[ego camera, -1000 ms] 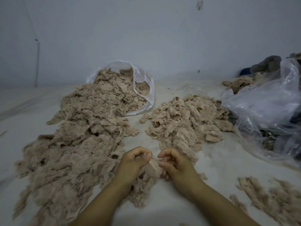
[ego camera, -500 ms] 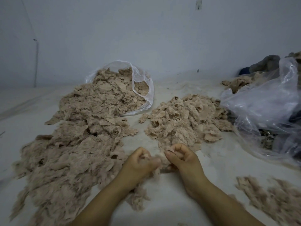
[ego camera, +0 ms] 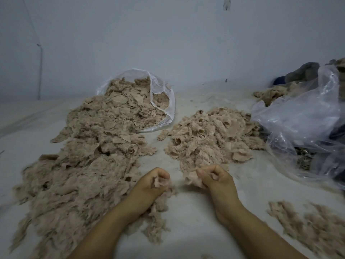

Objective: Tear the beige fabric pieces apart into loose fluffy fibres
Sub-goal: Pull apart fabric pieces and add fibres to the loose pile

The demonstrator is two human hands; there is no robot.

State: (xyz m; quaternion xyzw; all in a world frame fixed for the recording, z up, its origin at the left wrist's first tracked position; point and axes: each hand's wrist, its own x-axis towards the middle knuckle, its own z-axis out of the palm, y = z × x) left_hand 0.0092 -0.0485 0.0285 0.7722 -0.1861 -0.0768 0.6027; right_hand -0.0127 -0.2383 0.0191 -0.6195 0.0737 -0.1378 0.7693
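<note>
While your left hand [ego camera: 155, 181] and right hand [ego camera: 214, 177] each pinch a torn tuft with curled fingers, just apart above the pale surface [ego camera: 196, 217], treat the task as partly done. Loose fluffy fibres [ego camera: 74, 184] already spread wide on your left, running back to the open clear bag [ego camera: 164, 101]. A heap of beige fabric pieces [ego camera: 211, 135] beyond your hands looks untorn. Smaller fibre scraps [ego camera: 308, 227] lie on your right. Expect many more pieces to remain.
</note>
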